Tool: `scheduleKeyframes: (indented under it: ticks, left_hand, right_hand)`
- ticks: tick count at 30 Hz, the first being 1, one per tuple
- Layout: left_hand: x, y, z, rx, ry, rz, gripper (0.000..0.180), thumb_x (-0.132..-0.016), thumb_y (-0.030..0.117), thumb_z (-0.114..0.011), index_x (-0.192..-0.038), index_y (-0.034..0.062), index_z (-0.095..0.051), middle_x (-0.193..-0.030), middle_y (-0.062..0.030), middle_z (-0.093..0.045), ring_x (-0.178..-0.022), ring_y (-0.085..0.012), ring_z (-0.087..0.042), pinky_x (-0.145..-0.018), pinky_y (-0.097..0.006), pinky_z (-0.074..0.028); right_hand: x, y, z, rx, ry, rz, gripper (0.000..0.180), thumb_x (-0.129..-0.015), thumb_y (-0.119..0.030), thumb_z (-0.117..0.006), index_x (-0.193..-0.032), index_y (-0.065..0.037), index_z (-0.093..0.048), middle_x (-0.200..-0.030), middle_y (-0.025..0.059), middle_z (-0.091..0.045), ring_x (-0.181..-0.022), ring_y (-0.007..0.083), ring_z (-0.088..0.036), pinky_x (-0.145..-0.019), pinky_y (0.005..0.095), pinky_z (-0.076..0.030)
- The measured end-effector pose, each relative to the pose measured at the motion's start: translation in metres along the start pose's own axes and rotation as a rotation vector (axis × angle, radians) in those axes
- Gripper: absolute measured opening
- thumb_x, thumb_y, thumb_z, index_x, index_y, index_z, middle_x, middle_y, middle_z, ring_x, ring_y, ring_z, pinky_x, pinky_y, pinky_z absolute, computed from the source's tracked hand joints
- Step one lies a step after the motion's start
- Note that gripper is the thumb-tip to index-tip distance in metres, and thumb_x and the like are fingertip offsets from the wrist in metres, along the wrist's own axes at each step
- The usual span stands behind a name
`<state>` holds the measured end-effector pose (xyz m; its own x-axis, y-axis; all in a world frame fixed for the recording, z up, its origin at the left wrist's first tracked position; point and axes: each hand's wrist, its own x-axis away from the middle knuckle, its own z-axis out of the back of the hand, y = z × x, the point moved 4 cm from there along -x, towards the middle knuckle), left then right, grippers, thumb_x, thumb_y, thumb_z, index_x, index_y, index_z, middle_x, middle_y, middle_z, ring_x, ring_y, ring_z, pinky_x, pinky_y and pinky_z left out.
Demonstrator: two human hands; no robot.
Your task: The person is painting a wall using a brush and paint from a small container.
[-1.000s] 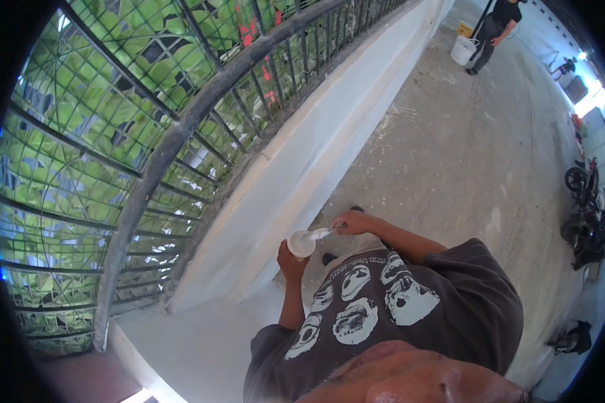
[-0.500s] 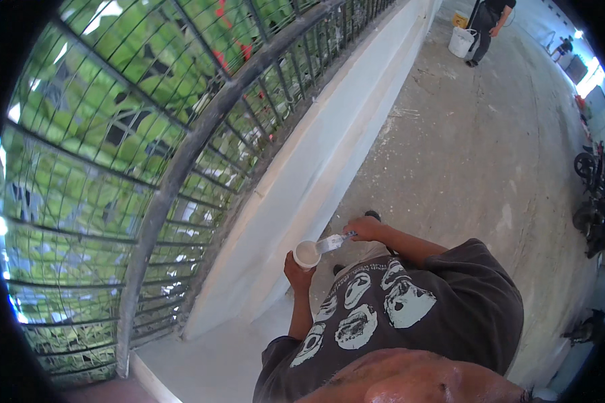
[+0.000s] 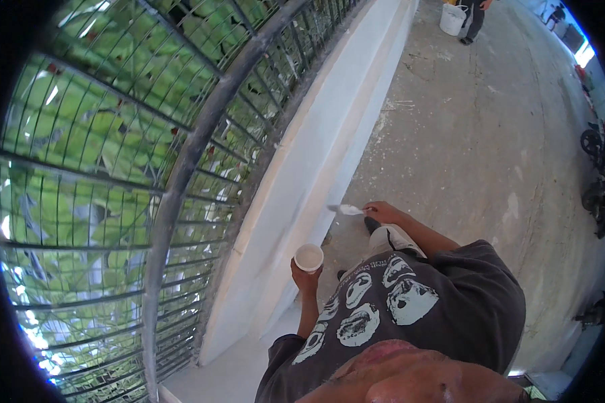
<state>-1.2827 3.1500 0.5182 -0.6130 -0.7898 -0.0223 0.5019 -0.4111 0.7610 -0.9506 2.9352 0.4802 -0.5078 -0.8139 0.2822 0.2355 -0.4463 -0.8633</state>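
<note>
A white tub [image 3: 309,258] with pale, paint-like liquid in it sits upright in my left hand [image 3: 306,279], whose fingers wrap around its side. My right hand [image 3: 384,213] grips the handle end of a paintbrush [image 3: 348,209]. The brush's white-coated part points left, its tip close to the lower ledge of the low white wall [image 3: 296,201]. Whether the tip touches the wall, I cannot tell. Brush and tub are apart, the brush farther from me.
Along the left, a dark metal grille [image 3: 176,181] rises from the wall, with leaves behind it. Grey concrete floor [image 3: 464,148] stretches rightward, spotted near the wall. Far off, another person [image 3: 476,23] stands beside a white bucket [image 3: 452,20]. A dark motorcycle [image 3: 595,168] stands at far right.
My right hand has moved the brush from the tub's rim away from me and toward the wall. The left hand still holds the tub. The view has tilted down slightly.
</note>
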Motion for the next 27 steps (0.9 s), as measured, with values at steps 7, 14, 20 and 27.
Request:
scheduleKeyframes:
  ticks: [7, 14, 20, 27]
  left_hand:
    - [-0.021, 0.04, -0.048, -0.054, 0.007, 0.017, 0.103, -0.056, 0.027, -0.1, -0.14, 0.0, -0.047, -0.129, -0.0212, -0.063, -0.119, -0.0405, -0.062, -0.102, -0.048, -0.051]
    - [-0.051, 0.075, -0.085, -0.053, -0.076, 0.038, 0.108, -0.055, 0.029, -0.101, -0.142, -0.0014, -0.045, -0.132, -0.022, -0.061, -0.122, -0.0398, -0.061, -0.103, -0.048, -0.05]
    - [-0.095, 0.119, -0.109, -0.073, -0.195, -0.03, 0.104, -0.057, 0.026, -0.101, -0.141, -0.0018, -0.046, -0.128, -0.0219, -0.064, -0.119, -0.0383, -0.064, -0.1, -0.046, -0.053]
    - [-0.132, 0.169, -0.132, -0.037, -0.238, -0.042, 0.103, -0.058, 0.025, -0.1, -0.14, -0.0024, -0.046, -0.128, -0.0216, -0.066, -0.119, -0.0359, -0.066, -0.101, -0.044, -0.054]
  right_hand:
    - [-0.018, 0.041, 0.077, -0.236, 0.036, -0.192, 0.041, -0.105, -0.041, -0.055, -0.112, -0.003, -0.07, -0.076, 0.0021, -0.06, -0.066, 0.0121, -0.057, -0.057, 0.0308, -0.046]
    - [-0.02, 0.049, 0.129, -0.452, 0.066, -0.379, 0.047, -0.104, -0.049, -0.054, -0.117, -0.006, -0.07, -0.074, 0.0002, -0.057, -0.061, 0.0094, -0.051, -0.05, 0.0291, -0.041]
    - [0.004, 0.053, 0.162, -0.713, -0.044, -0.355, 0.037, -0.108, -0.044, -0.05, -0.117, -0.01, -0.062, -0.075, -0.0039, -0.051, -0.059, 0.0064, -0.047, -0.05, 0.0251, -0.038]
    - [0.01, 0.086, 0.17, -0.756, 0.007, -0.359, 0.033, -0.106, -0.04, -0.057, -0.124, -0.013, -0.062, -0.076, -0.0044, -0.052, -0.067, 0.0061, -0.05, -0.054, 0.024, -0.039]
